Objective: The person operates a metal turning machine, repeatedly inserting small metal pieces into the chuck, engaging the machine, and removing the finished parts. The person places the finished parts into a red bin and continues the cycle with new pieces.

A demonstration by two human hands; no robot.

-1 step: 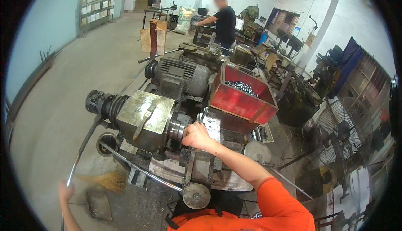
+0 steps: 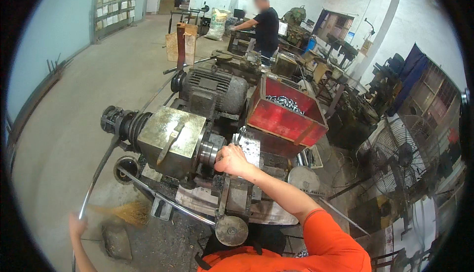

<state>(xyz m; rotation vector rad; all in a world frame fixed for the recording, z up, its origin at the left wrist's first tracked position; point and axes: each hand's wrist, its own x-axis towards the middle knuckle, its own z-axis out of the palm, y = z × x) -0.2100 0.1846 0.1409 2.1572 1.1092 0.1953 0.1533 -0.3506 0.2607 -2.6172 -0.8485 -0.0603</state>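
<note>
On the far left my left hand (image 2: 77, 225) is wrapped round the lower part of a long metal lever (image 2: 91, 187), which slants up to the back end of a small lathe's headstock (image 2: 172, 133). My right hand (image 2: 231, 160) reaches across to the front of the bright round spindle nose (image 2: 208, 152). Its fingers are curled together there, and whatever they hold is hidden behind the hand. Just beyond those fingers is a light metal tool block (image 2: 248, 148) with bolts on top. A flat wrench-like bar (image 2: 170, 143) lies on the headstock cover.
A red metal box (image 2: 289, 126) with many small shiny metal parts stands behind the tool block. Behind the headstock sits a ribbed motor (image 2: 212, 90). A curved bar with a round disc (image 2: 231, 230) projects in front. A broom (image 2: 129, 213), fan (image 2: 406, 154) and co-worker (image 2: 266, 27) are nearby.
</note>
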